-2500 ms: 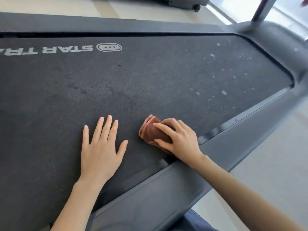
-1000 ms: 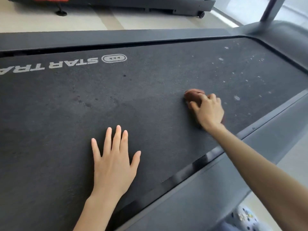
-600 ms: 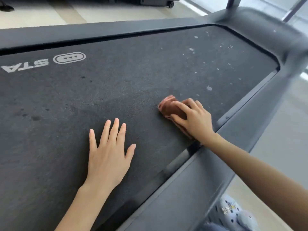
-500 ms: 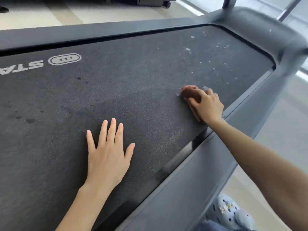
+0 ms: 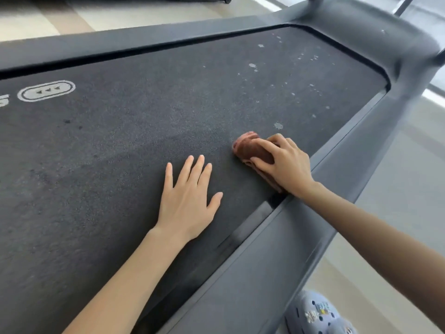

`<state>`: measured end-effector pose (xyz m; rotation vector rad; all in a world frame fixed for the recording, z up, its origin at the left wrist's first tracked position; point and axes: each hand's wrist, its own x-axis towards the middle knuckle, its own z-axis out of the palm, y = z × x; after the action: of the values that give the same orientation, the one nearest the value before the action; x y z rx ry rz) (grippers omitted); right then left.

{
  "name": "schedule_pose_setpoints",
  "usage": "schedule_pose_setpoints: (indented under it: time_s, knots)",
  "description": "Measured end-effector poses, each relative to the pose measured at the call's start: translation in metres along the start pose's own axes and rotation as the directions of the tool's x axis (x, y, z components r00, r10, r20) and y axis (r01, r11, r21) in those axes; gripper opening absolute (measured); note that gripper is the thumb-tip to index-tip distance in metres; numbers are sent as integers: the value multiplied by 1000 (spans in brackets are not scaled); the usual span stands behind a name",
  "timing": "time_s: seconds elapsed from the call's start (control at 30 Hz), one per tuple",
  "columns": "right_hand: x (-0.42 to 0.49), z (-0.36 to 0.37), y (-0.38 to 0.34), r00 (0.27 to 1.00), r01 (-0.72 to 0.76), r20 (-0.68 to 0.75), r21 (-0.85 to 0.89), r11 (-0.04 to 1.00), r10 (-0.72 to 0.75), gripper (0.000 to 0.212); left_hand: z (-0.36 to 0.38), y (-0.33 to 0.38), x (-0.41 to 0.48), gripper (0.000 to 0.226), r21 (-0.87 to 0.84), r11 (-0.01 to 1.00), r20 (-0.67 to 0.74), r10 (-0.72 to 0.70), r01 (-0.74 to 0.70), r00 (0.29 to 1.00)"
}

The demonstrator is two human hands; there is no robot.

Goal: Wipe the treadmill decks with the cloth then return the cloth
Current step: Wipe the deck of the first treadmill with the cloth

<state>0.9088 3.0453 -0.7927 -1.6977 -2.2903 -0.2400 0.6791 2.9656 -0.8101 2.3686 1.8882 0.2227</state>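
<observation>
**Treadmill deck, cloth and two hands**

Head view, listed from the near edge outward.

- Left hand (image 5: 187,198): lying palm-down on the dark grey textured treadmill belt (image 5: 108,165), fingers straight and slightly spread, grasping nothing.
- Right hand (image 5: 286,165): bearing down on the bunched reddish-brown cloth (image 5: 248,147), with its fingers curling over the top of the wad and its thumb (image 5: 260,162) pressing in at the near side.
- Cloth: sitting on the belt close to the right-hand edge, just right of the left hand and apart from it. Its rolled end is sticking out past the fingertips, and a strip is trailing under the wrist towards the rail.
- Smooth grey plastic side rail (image 5: 277,249): running along the belt's right edge, directly under the right forearm.
- Pale whitish specks (image 5: 278,125): scattered over the far right part of the belt, the nearest one lying just beyond the cloth. These are possibly dust or dried drops; the texture is too fine to tell.
- White oval logo with arrows (image 5: 46,90): showing at the far left of the belt.
- Rounded grey front hood (image 5: 361,27): closing off the belt's far end.
- Light blue perforated clog (image 5: 315,314): standing on the pale floor (image 5: 397,177) beside the rail, at the lower right.
</observation>
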Motion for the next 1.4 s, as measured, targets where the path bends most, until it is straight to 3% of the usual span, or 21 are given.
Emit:
schedule_pose_setpoints:
  time_s: [0.17, 0.27, 0.33, 0.43, 0.53, 0.63, 0.7, 0.8, 0.9, 0.97, 1.07, 1.23, 1.3, 1.4]
  knots:
    - [54, 8, 111, 948, -316, 26, -31, 948, 316, 47, 6, 4, 4, 67, -52, 998, -67, -39, 35, 997]
    - [77, 14, 121, 909, -415, 8, -47, 908, 416, 48, 9, 4, 5, 67, -49, 998, -89, -55, 51, 995]
    - [79, 17, 101, 949, -314, -6, -41, 949, 314, 48, 9, 5, 7, 69, -53, 993, -99, -114, 109, 989]
    - [72, 21, 44, 999, -46, -7, 25, 999, 46, 44, 7, 6, 9, 72, -35, 978, -100, -206, 204, 973]
    - [67, 25, -4, 973, 232, -29, 83, 969, -230, 42, 5, 9, 9, 72, 13, 973, -61, -229, 230, 972]
    - [78, 24, 13, 931, 358, 7, 181, 916, -365, 44, 2, 11, 11, 73, 48, 968, -21, -244, 245, 970]
    - [96, 27, 52, 947, 311, 36, 156, 937, -320, 44, 0, 11, 10, 74, 65, 966, -17, -248, 249, 969]
    - [139, 36, 112, 997, 46, 60, 85, 995, -51, 43, 0, 11, 10, 74, 65, 968, -17, -243, 244, 970]
    - [160, 45, 123, 989, -143, 43, 76, 987, 140, 44, 1, 12, 10, 73, 60, 965, -15, -256, 257, 966]
    - [153, 44, 93, 994, -105, 34, 75, 992, 103, 44, -1, 13, 11, 74, 60, 964, -9, -259, 259, 966]
    - [120, 37, 23, 993, 109, 18, 145, 983, -113, 42, -4, 15, 11, 72, 55, 964, 2, -261, 260, 965]
    - [87, 31, -43, 901, 425, -15, 223, 877, -433, 42, -2, 15, 11, 70, 30, 961, -18, -274, 275, 962]
    - [98, 33, -18, 900, 422, 8, 237, 875, -436, 44, -2, 13, 10, 70, 10, 961, -30, -277, 277, 960]
    - [121, 42, 51, 974, 223, 7, 141, 965, -226, 42, -1, 12, 10, 70, -23, 961, -47, -276, 275, 960]
